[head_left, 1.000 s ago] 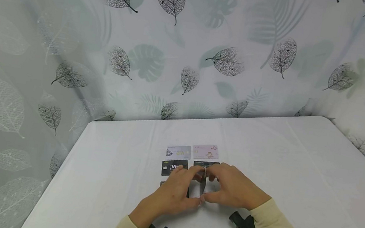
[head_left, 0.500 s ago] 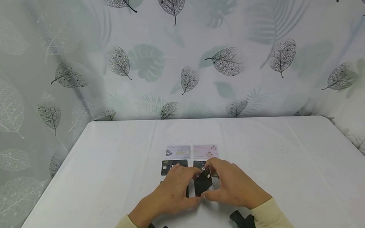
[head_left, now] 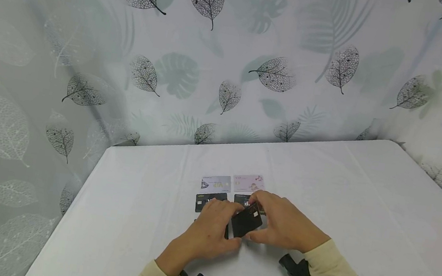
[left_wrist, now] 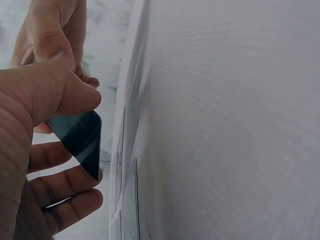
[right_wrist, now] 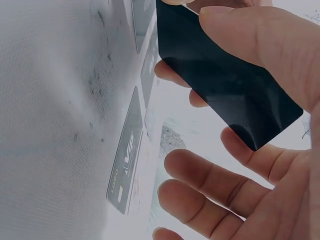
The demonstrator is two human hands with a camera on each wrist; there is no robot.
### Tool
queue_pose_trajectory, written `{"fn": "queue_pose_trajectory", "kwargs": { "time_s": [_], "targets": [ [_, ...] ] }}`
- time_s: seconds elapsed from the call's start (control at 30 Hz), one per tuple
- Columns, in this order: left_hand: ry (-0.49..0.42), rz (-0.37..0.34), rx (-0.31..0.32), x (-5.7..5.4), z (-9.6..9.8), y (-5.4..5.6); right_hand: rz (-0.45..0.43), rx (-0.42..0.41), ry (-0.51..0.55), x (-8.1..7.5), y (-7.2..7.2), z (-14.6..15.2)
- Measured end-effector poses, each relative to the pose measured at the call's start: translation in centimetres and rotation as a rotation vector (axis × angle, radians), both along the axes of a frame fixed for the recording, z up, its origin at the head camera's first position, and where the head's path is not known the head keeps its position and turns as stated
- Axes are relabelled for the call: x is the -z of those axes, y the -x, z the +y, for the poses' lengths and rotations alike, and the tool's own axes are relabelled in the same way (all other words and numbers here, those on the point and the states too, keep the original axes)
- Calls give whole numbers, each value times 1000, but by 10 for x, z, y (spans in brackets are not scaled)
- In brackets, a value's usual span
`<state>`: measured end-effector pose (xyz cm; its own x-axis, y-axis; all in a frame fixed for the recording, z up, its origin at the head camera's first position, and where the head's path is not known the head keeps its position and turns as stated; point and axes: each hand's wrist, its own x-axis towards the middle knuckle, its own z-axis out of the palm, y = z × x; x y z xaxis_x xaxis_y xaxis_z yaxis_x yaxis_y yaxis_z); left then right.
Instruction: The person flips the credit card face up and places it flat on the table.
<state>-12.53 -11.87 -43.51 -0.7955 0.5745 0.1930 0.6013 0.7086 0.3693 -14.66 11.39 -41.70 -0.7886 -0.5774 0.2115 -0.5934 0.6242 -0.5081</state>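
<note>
Both hands hold one black card (head_left: 246, 221) between them, raised off the table and tilted, with a small light chip mark near its upper right corner. My left hand (head_left: 212, 232) grips it from the left; in the left wrist view the thumb (left_wrist: 80, 95) lies over one edge and a fingertip is at the lower corner. On the right side my right hand (head_left: 281, 223) pinches the card, and the right wrist view shows its thumb (right_wrist: 260, 35) along the upper edge of the card's plain dark face (right_wrist: 220, 75). The other right fingers are spread.
Behind the hands a silver card (head_left: 216, 184) and a pink card (head_left: 249, 183) lie side by side. Nearer are two black cards, one left (head_left: 206, 201) and one right (head_left: 241, 199), partly covered by the hands. Another dark card shows beneath my left hand. White cloth covers the table (head_left: 344, 187).
The held black card has turned from edge-on to showing its dark broad face and chip mark. The right fingers have shifted slightly up and back; the left hand has barely moved.
</note>
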Motion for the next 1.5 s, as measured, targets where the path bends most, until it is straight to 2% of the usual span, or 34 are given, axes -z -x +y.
{"fn": "queue_pose_trajectory", "kwargs": {
  "time_s": [0.17, 0.73, 1.27, 1.5],
  "targets": [
    [9, -7, -14, 0, 0, -1, 23, 6, -20, 0, 0, 0],
    [39, 44, -34, 1, 1, -1, 47, 14, -61, 1, 0, 1],
    [61, 72, -27, -1, 2, -2, 115, 20, -117, 1, 0, 1],
    [63, 85, -26, 0, 2, -1, 118, 19, -132, 1, 0, 1]
  ]
}}
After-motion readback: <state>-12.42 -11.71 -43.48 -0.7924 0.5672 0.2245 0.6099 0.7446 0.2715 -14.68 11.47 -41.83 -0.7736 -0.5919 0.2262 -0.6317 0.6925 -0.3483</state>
